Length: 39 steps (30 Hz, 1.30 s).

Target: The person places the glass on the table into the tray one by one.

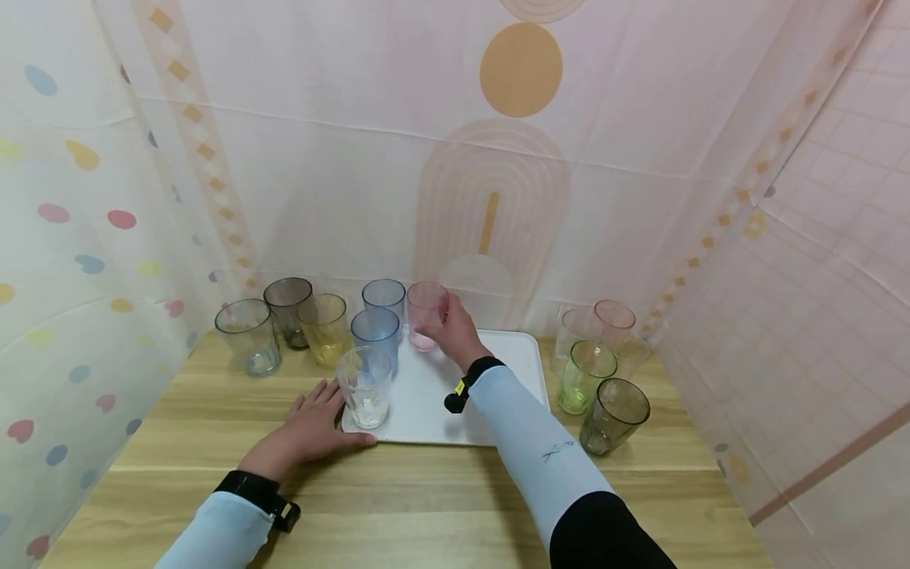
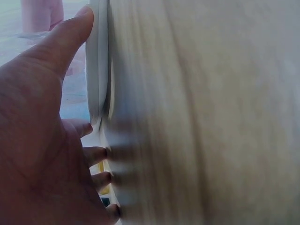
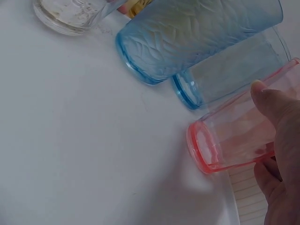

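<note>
A pink glass (image 1: pixel 426 314) is held in the right hand (image 1: pixel 455 332) at the far left part of a white tray (image 1: pixel 512 371), its base seen resting on the tray surface close to the rim in the right wrist view. The grip of that hand is clamped on the glass, thumb (image 3: pixel 269 101) laid across the near wall and the other fingers curled behind. The glass stands upright, long axis vertical, mouth pointing up; it lies directly within the right hand, just ahead of the palm and away from the body. The left hand (image 1: pixel 309 431) is well apart from it, lying flat on the wooden table (image 1: pixel 426 490) with fingers spread and relaxed, thumb (image 2: pixel 70 33) pressed along the near left edge of the tray; nothing is gripped by it. The right hand is thus by far the nearer to the pink glass. Two blue glasses (image 1: pixel 377 332) stand just beside the pink one on its left, the nearer of them close to a clear glass (image 1: pixel 365 386) at the tray's near left corner. Off the tray to the left, grey, dark and yellow glasses (image 1: pixel 323 328) are grouped on the table. To the right of the tray, a green glass (image 1: pixel 584 375), a dark glass (image 1: pixel 613 415) and pale ones behind are noted.
</note>
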### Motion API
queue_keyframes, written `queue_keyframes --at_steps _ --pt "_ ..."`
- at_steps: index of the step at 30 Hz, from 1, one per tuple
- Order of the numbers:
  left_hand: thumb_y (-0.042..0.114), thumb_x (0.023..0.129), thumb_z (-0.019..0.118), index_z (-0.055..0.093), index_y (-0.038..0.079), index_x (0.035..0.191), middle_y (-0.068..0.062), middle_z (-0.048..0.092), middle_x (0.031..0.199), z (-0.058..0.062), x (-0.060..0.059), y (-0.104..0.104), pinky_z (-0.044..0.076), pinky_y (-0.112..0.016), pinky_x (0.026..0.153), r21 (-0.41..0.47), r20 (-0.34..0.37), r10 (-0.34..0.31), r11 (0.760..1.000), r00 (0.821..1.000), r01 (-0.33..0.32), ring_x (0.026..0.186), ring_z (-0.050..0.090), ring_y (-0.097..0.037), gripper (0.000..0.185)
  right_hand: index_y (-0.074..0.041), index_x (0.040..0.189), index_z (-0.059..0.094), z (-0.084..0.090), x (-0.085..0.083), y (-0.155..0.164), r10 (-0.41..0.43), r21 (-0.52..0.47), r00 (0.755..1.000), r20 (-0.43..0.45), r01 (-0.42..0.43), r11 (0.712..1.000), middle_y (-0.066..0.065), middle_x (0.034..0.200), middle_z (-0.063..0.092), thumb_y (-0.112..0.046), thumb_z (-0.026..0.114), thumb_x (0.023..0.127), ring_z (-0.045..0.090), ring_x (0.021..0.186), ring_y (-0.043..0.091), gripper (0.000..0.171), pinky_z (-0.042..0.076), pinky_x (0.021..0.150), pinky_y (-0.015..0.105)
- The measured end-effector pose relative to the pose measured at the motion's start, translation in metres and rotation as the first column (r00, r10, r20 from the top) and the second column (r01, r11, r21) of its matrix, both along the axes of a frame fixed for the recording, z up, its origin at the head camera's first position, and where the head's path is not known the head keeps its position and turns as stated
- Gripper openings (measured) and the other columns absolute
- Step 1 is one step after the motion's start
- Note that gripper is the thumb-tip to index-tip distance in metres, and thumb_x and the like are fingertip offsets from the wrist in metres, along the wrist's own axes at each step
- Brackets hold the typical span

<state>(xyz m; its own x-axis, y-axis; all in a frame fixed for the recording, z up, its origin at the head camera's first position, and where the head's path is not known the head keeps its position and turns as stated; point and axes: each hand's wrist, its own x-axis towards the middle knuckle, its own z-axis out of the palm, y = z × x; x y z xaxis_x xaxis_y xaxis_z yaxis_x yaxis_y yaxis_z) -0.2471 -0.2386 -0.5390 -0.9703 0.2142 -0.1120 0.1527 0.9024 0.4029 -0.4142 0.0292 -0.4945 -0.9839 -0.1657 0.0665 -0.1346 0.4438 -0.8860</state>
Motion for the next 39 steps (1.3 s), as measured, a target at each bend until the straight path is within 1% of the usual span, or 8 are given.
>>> queue_keyframes --at_steps 7,15,18,21,28,31,36,39 --pt "0.082 0.084 0.079 0.031 -0.006 0.17 -0.033 0.027 0.176 0.001 0.0 0.001 0.01 -0.084 0.124 -0.004 -0.005 0.0 1.0 1.0 0.0 0.161 0.016 -0.061 0.133 -0.019 0.17 0.035 -0.003 0.001 -0.003 -0.008 -0.019 1.0 0.003 0.008 1.0 0.01 0.168 0.05 -0.025 0.091 0.096 0.052 0.152 0.032 0.093 0.048 0.121 0.053" --pt "0.081 0.084 0.08 0.031 -0.007 0.17 -0.033 0.026 0.176 0.0 -0.001 0.001 0.009 -0.084 0.125 0.006 0.002 0.004 1.0 1.0 -0.004 0.162 0.015 -0.061 0.133 -0.019 0.168 0.036 -0.009 -0.001 0.0 0.005 -0.04 1.0 -0.026 -0.006 0.999 0.009 0.166 0.052 -0.021 0.093 0.093 0.053 0.15 0.033 0.094 0.048 0.121 0.055" --pt "0.082 0.083 0.079 0.031 -0.007 0.17 -0.033 0.026 0.176 -0.001 -0.001 0.001 0.009 -0.083 0.125 0.004 0.008 0.003 1.0 1.0 -0.003 0.162 0.014 -0.061 0.133 -0.018 0.168 0.035 -0.011 0.003 0.004 -0.001 -0.025 1.0 -0.016 0.001 1.0 0.011 0.166 0.051 -0.025 0.096 0.091 0.053 0.149 0.033 0.098 0.048 0.122 0.055" --pt "0.083 0.084 0.078 0.03 -0.006 0.171 -0.033 0.025 0.176 -0.002 -0.001 0.001 0.009 -0.083 0.125 -0.001 0.012 0.002 1.0 1.0 -0.002 0.162 0.014 -0.061 0.133 -0.013 0.169 0.033 -0.012 0.015 0.012 -0.029 0.005 1.0 0.006 0.029 1.0 0.015 0.164 0.051 -0.035 0.095 0.091 0.053 0.149 0.035 0.102 0.049 0.121 0.053" --pt "0.082 0.083 0.079 0.031 -0.008 0.169 -0.035 0.026 0.175 0.001 0.0 -0.003 0.01 -0.085 0.124 0.002 -0.01 -0.002 1.0 1.0 0.002 0.161 0.016 -0.062 0.133 -0.004 0.168 0.029 -0.017 0.064 0.038 -0.085 0.021 0.996 -0.014 0.085 0.996 0.023 0.161 0.049 -0.041 0.09 0.096 0.055 0.147 0.04 0.102 0.051 0.118 0.053" --pt "0.083 0.083 0.078 0.031 -0.007 0.17 -0.035 0.026 0.175 0.0 0.001 -0.003 0.01 -0.085 0.124 0.001 -0.006 -0.003 1.0 1.0 0.003 0.161 0.016 -0.063 0.134 -0.004 0.168 0.029 -0.018 0.098 0.055 -0.063 0.009 0.998 -0.015 0.063 0.998 0.023 0.162 0.048 -0.041 0.09 0.096 0.054 0.148 0.04 0.101 0.05 0.119 0.054" --pt "0.084 0.083 0.078 0.031 -0.008 0.17 -0.035 0.026 0.175 0.0 0.0 -0.002 0.01 -0.085 0.124 0.001 -0.002 -0.011 1.0 1.0 0.011 0.161 0.016 -0.063 0.134 -0.002 0.166 0.033 -0.016 0.16 0.093 0.004 -0.016 0.999 -0.051 -0.005 1.0 0.024 0.164 0.047 -0.031 0.092 0.095 0.052 0.149 0.042 0.097 0.048 0.119 0.058" --pt "0.082 0.084 0.079 0.032 -0.009 0.169 -0.035 0.027 0.175 0.001 0.0 -0.001 0.011 -0.085 0.124 0.004 -0.006 -0.014 1.0 1.0 0.014 0.161 0.017 -0.063 0.132 -0.001 0.163 0.039 -0.018 0.188 0.119 -0.002 0.02 0.996 -0.088 0.004 1.0 0.025 0.16 0.051 -0.027 0.095 0.092 0.054 0.148 0.042 0.093 0.049 0.118 0.06"
